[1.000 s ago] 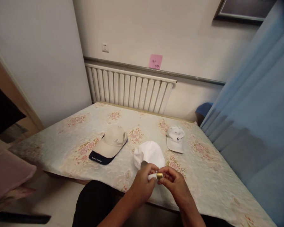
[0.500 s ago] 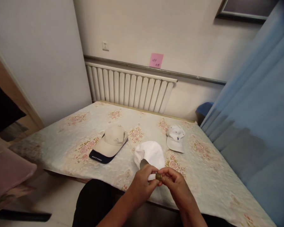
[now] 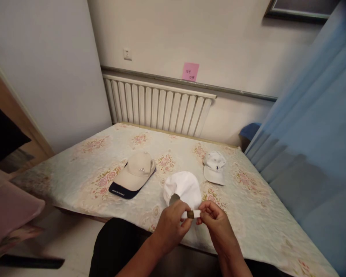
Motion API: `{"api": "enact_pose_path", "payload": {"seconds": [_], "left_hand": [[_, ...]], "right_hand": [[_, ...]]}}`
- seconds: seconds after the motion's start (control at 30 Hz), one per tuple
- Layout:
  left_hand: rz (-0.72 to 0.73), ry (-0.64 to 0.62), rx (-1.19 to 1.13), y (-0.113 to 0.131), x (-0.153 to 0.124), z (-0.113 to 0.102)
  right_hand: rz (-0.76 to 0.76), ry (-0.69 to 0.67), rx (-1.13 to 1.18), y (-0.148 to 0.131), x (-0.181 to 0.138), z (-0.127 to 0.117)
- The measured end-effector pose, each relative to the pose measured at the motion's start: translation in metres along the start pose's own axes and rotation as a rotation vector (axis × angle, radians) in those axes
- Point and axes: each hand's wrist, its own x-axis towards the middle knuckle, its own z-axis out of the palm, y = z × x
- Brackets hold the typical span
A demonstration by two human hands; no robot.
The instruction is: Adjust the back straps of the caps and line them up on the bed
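Note:
A white cap lies at the bed's near edge, its back strap toward me. Across the gap between my hands runs the white strap, passing through a brass-coloured buckle. My left hand pinches the strap on the left side of the buckle. The strap's free end is gripped between the thumb and fingers of my right hand. Farther left rests a beige cap with a dark-edged brim. To the right sits another white cap with a small dark emblem.
The caps lie on a bed with a floral cover. Behind it are a white radiator and a wall with a pink note. A blue curtain hangs along the right side. Pink fabric shows at the left.
My right hand has moved slightly right, away from the buckle. More of the white strap now shows on the buckle's right side. My left hand has stayed nearly in place.

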Motion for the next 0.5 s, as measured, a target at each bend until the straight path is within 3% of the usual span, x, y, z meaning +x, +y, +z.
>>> {"api": "enact_pose_path", "payload": {"seconds": [0.33,0.5], "left_hand": [[-0.055,-0.005,0.084,0.0026,0.0045,-0.0029],[-0.088,-0.018,-0.003,0.0010,0.0059,-0.0019]], "right_hand": [[0.039,0.033,0.070,0.0062,0.0013,-0.0068],[0.076,0.043,0.150,0.0082,0.0010,-0.0078]]}}
